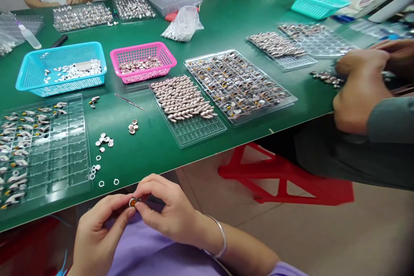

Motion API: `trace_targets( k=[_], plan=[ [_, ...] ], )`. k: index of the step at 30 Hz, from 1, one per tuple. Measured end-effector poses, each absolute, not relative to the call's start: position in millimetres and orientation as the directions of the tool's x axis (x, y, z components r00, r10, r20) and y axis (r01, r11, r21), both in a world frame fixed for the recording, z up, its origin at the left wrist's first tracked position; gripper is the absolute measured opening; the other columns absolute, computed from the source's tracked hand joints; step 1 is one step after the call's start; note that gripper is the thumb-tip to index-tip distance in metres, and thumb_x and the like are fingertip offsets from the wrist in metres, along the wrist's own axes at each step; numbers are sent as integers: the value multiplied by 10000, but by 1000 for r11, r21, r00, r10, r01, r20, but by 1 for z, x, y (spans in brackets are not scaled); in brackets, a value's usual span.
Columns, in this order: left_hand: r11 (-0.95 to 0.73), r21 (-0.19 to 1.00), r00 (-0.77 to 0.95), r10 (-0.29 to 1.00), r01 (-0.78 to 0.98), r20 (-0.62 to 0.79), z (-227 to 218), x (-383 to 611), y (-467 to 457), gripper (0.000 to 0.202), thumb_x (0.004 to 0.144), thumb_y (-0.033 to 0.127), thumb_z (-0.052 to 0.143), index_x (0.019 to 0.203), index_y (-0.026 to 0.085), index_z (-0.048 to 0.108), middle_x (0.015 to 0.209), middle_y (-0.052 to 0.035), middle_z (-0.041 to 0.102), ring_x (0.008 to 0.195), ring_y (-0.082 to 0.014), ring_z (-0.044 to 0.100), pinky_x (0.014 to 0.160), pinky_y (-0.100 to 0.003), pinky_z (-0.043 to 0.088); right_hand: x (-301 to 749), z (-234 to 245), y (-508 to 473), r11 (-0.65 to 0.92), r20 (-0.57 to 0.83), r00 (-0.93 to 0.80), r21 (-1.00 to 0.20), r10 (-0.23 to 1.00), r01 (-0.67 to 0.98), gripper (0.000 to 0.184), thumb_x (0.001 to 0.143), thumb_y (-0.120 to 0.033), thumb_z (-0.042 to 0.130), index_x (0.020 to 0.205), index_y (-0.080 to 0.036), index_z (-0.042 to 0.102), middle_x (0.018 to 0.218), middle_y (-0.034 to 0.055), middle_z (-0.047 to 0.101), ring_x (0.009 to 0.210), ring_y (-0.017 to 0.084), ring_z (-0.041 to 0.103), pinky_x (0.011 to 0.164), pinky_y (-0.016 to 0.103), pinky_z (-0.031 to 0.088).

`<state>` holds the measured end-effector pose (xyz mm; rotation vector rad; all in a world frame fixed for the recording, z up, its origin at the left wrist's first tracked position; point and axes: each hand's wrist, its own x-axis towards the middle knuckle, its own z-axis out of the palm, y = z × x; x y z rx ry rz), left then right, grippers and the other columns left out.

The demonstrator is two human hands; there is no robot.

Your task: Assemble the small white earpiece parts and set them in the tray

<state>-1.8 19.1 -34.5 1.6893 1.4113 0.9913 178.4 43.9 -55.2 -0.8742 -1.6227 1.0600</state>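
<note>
Just off the table's front edge, my left hand (98, 226) and my right hand (171, 207) meet over my lap. Thumbs and forefingers of both pinch one small earbud part (133, 202), round, with a pale rim and an amber inside. The fingertips cover the rest of it. On the table ahead lie loose white rings (101, 184), white round pads (103, 139) and a small cluster of beige round caps (133, 127). To the left, a clear compartment tray (61, 151) carries earbud pieces with yellow bits in its left columns.
Tweezers (130, 101) lie behind the caps. A blue basket (61, 88) and a pink basket (144, 73) hold small parts. Filled trays (207, 131) stand mid-table. A co-worker's hand (359, 90) works at the right, above a red stool (284, 177). Other people sit across the table.
</note>
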Motion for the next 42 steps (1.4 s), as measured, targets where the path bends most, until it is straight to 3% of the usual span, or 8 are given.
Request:
trace_targets(
  k=[8,13,22,24,28,32,35,42],
  plan=[
    [-394,675,197,915,624,352,-44,-3,14,189,839,160,666,1000,237,727,928,-17,788,782,-162,758,765,-202,603,171,-55,44,164,145,-262,-985,954,52,80,739,-125,592,787,-182,620,763,18,640,655,117,615,625,212,544],
    [-441,600,222,887,668,405,-49,-6,11,225,846,127,650,1037,227,716,974,-24,782,821,-150,755,812,-191,588,165,-57,45,146,146,-221,-989,964,-13,107,696,-105,570,762,-179,611,766,15,616,643,105,605,588,186,540],
    [-383,652,150,911,654,384,-45,-5,11,200,822,142,684,1000,225,723,952,-28,775,793,-158,748,762,-208,603,162,-60,46,130,145,-217,-988,965,-78,100,726,-108,580,781,-182,620,790,20,630,685,113,627,630,202,552],
    [-348,699,113,926,624,361,-43,-3,12,196,810,151,697,991,224,718,933,-25,768,771,-152,740,727,-203,606,166,-59,47,70,107,-281,-988,954,-136,106,751,-138,628,850,-176,627,858,33,636,734,118,642,694,227,576],
    [-283,808,55,953,517,298,-42,-2,14,212,804,128,692,990,231,702,896,-7,738,744,-126,716,670,-174,596,177,-60,47,-158,-25,-454,-953,891,-257,301,761,-195,723,1035,-170,601,996,57,656,857,133,669,830,290,583],
    [-242,848,46,967,471,251,-43,-2,14,223,799,109,685,988,229,699,896,-11,730,760,-134,714,665,-182,599,178,-66,45,-244,-74,-466,-917,882,-316,297,765,-227,758,1010,-158,604,944,50,682,824,131,678,819,295,583],
    [-233,856,45,970,462,240,-43,-2,14,212,787,114,695,966,227,704,882,-10,733,746,-141,715,656,-189,601,175,-69,45,-174,-32,-410,-933,911,-314,211,784,-243,749,940,-152,640,907,48,685,785,134,682,760,273,593],
    [-112,910,61,994,399,95,-39,-4,15,161,783,161,725,921,244,721,834,6,747,693,-131,710,613,-168,592,177,-66,50,301,324,-283,-946,903,-120,42,847,-159,693,881,-183,697,859,54,711,795,144,673,745,251,584]
  ],
)
